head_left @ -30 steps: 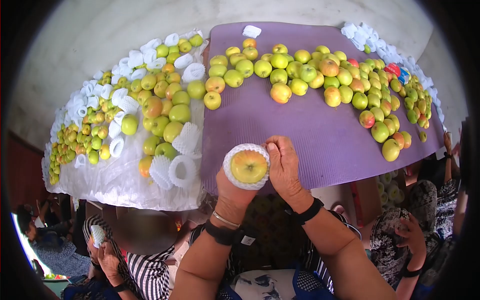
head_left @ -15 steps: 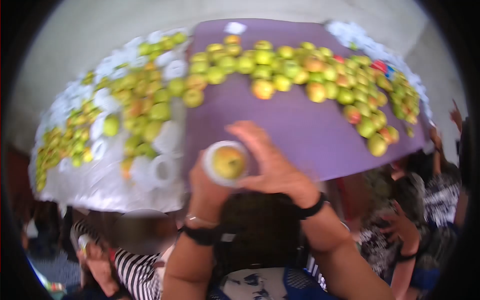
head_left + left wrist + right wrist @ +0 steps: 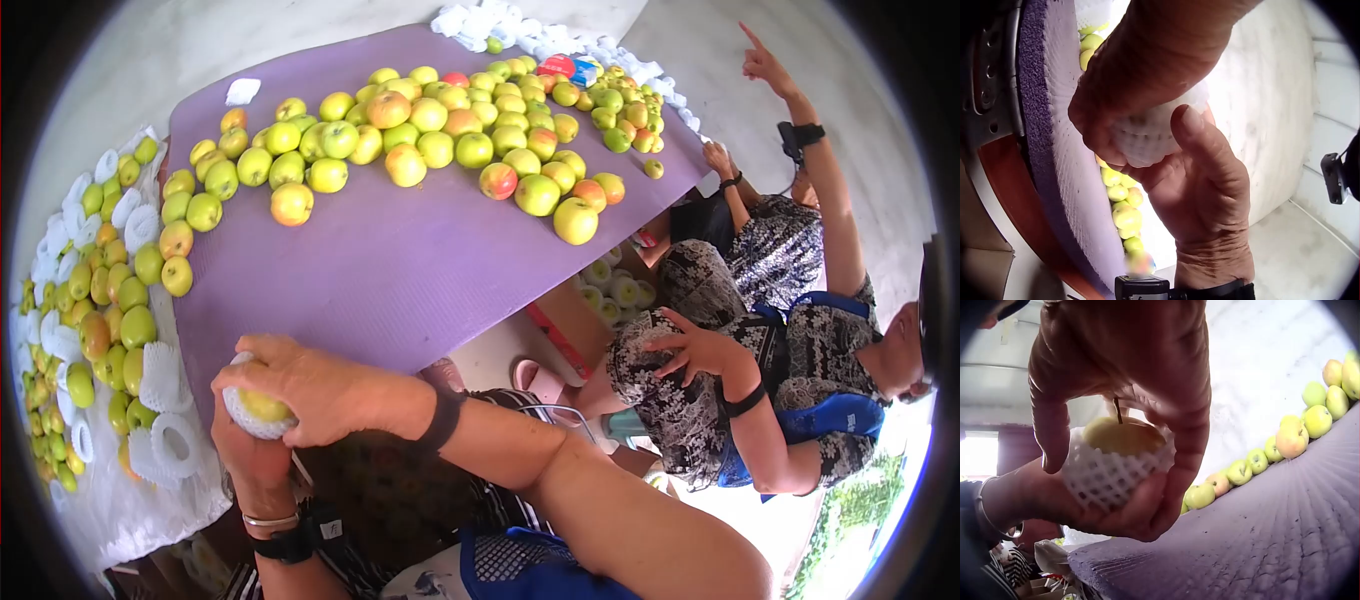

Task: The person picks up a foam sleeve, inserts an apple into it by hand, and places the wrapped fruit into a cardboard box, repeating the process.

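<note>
A yellow-green apple (image 3: pixel 1124 436), stem upward, sits in a white foam net (image 3: pixel 1107 472) that covers its lower sides. My left hand (image 3: pixel 250 450) holds it from below, palm and fingers around the net. From above, my right hand (image 3: pixel 330 390) arches over the apple and grips it, thumb on one side and fingers on the other. In the left wrist view the left thumb (image 3: pixel 1191 122) lies along the net, and the right hand hides the apple's top. Both hands are in front of the purple mat's near edge.
Many loose apples (image 3: pixel 405 165) lie across the purple mat (image 3: pixel 300 290). On the left, apples and foam nets (image 3: pixel 175 445) cover a white sheet. More nets (image 3: pixel 480 25) line the back. Another person (image 3: pixel 770 330) sits at the right with an arm raised, near a box of netted apples (image 3: pixel 622 290).
The head view has swung right. My right hand, spread beside the netted apple half a second ago, now covers its top. The left hand keeps its hold.
</note>
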Demonstrator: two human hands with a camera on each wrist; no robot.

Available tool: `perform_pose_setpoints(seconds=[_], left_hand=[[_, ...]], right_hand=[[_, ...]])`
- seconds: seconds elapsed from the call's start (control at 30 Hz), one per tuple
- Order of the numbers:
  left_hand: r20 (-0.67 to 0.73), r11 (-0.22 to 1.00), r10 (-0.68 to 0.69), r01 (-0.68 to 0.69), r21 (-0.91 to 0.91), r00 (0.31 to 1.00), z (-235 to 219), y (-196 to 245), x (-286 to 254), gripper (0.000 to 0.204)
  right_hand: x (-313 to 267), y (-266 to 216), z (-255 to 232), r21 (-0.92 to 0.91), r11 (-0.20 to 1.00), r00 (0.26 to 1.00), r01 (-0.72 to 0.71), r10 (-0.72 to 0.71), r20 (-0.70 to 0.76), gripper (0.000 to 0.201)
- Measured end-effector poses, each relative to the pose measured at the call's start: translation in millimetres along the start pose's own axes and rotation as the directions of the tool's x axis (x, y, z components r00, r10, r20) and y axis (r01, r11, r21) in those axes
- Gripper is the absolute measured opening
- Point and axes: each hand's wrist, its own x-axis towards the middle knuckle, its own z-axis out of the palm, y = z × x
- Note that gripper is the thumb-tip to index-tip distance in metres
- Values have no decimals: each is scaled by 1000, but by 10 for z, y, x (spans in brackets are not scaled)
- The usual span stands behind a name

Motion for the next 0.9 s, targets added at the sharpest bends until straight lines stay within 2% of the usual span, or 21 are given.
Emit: perform_pose_setpoints(seconds=[0.03, 0.07, 0.1, 0.17, 0.2, 0.23, 0.27, 0.3, 0.37, 0.4, 0.47, 0.5, 0.57, 0.63, 0.67, 0.7, 0.77, 0.9], left_hand=[[31, 979, 76, -80, 186, 997, 55, 8, -39, 37], [59, 881, 165, -174, 441, 984, 85, 46, -65, 34], [57, 851, 170, -176, 495, 984, 126, 75, -81, 32], [-5, 906, 132, -119, 407, 991, 164, 90, -93, 28], [142, 697, 226, -261, 668, 964, 89, 120, -98, 30], [145, 904, 115, -164, 396, 983, 49, 131, -79, 41], [147, 1000, 2, -5, 25, 989, 10, 140, -55, 52], [147, 945, -110, 149, -290, 983, -29, 147, -27, 65], [219, 969, -81, 129, -211, 972, -171, 214, -19, 65], [167, 984, -55, 82, -157, 984, -140, 247, -40, 65], [204, 986, -32, 63, -151, 978, -179, 295, -56, 65], [228, 987, -18, 53, -150, 973, -197, 317, -63, 65], [257, 984, -3, 48, -169, 966, -220, 355, -102, 65], [273, 986, 7, 40, -165, 962, -238, 399, -143, 65], [284, 985, 17, 32, -170, 959, -255, 418, -162, 66], [294, 984, 29, 24, -175, 955, -274, 436, -178, 66], [301, 983, 55, 0, -182, 952, -314, 478, -219, 67], [246, 985, 92, -52, -164, 965, -320, 590, -338, 69]], right_hand=[[2, 16, -6, -6, 1000, 1000, 5, -6, -20, 75], [8, 48, -6, 1, 1000, 999, 17, -17, -33, 73], [31, 74, 27, 21, 999, 998, 34, -33, -44, 71], [51, 111, 43, -22, 987, 963, 159, -160, -219, 53], [16, 51, 11, 101, 990, 974, 98, -75, -212, 54], [-36, 3, -52, 212, 977, 982, 28, 12, -187, 54], [-74, 17, -122, 295, 955, 983, 45, 10, -182, 56], [-136, 27, -185, 372, 927, 983, 53, 17, -182, 58], [-291, -184, -348, 520, 845, 963, -121, 227, -144, 62], [-379, -273, -425, 469, 870, 964, -154, 237, -124, 63], [-561, -435, -545, 327, 912, 959, -249, 279, -48, 65], [-654, -576, -540, 423, 811, 903, -405, 427, 47, 66], [-876, -692, -386, 498, 721, 865, -482, 483, 136, 64], [-1057, -706, -172, 319, 765, 828, -559, 498, 257, 63], [-1140, -695, -5, 318, 757, 819, -571, 503, 275, 64], [-1234, -634, 180, 367, 705, 794, -607, 521, 312, 66], [-1296, -543, 532, 468, 505, 678, -725, 640, 361, 67], [-1163, 169, 1131, 415, 171, 333, -894, 872, 359, 72]])
